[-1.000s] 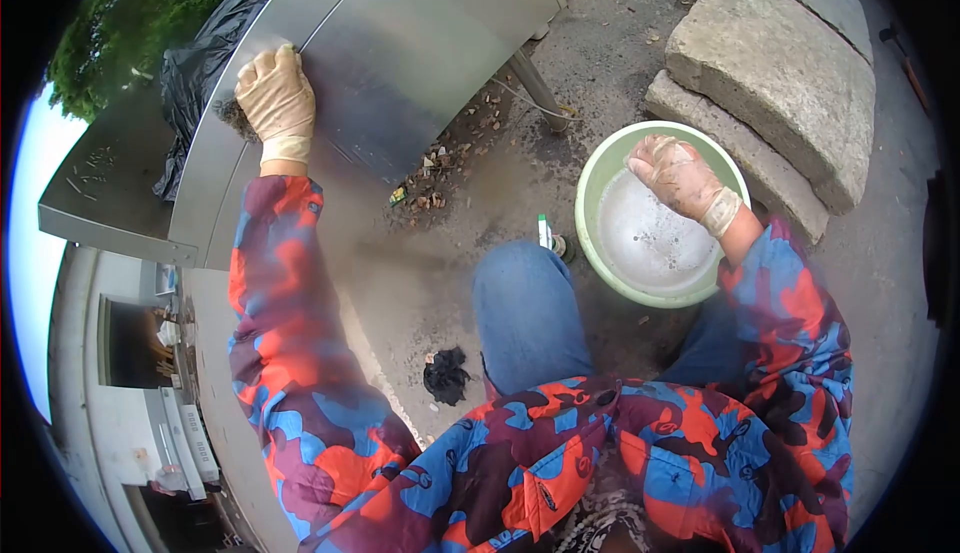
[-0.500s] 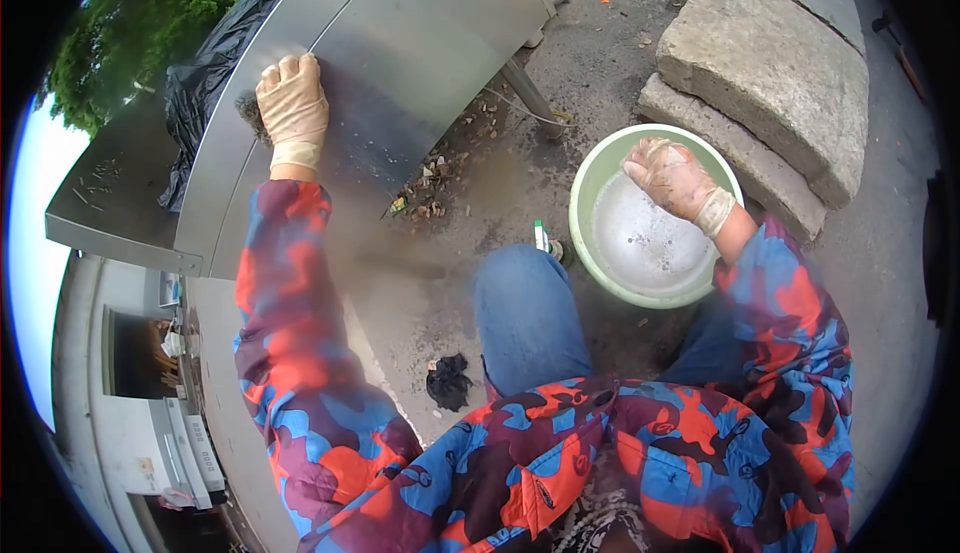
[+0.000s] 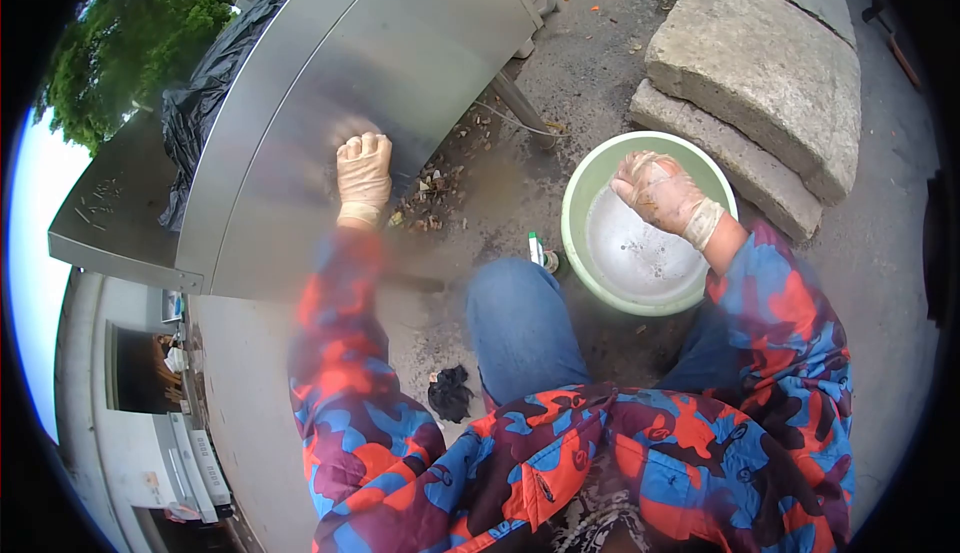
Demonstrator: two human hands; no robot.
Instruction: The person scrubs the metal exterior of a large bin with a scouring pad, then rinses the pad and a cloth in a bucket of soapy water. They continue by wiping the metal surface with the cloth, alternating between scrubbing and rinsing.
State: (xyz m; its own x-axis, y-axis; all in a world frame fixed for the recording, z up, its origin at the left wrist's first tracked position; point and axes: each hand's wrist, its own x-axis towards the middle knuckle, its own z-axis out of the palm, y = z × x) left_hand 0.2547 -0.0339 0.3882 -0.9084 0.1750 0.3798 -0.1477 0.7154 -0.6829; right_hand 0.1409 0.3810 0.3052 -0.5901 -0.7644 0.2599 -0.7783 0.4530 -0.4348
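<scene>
My left hand (image 3: 363, 175), in a pale, thin glove, is curled against the lower part of a brushed steel panel (image 3: 400, 53). Half a second ago a dark, frizzy scouring pad showed beside this hand; the fingers now hide it. Over a light green basin (image 3: 572, 213) of foamy, whitish water (image 3: 640, 253) is my right hand (image 3: 660, 193), also gloved. Its fingers are folded into a fist above the water, and whatever they may hold is hidden.
Stone slabs (image 3: 760, 73) are stacked right of the basin. A bottle with a green-and-white top (image 3: 541, 251) stands by my knee. Black crumpled plastic (image 3: 450, 393) lies on the ground. Dry leaves (image 3: 430, 198) lie below the panel, near a metal leg (image 3: 522, 108). A hammer (image 3: 890, 43) is at far right.
My left hand has moved right and down across the steel panel, from near its left edge seam towards its lower edge. My right hand stays over the basin, still closed.
</scene>
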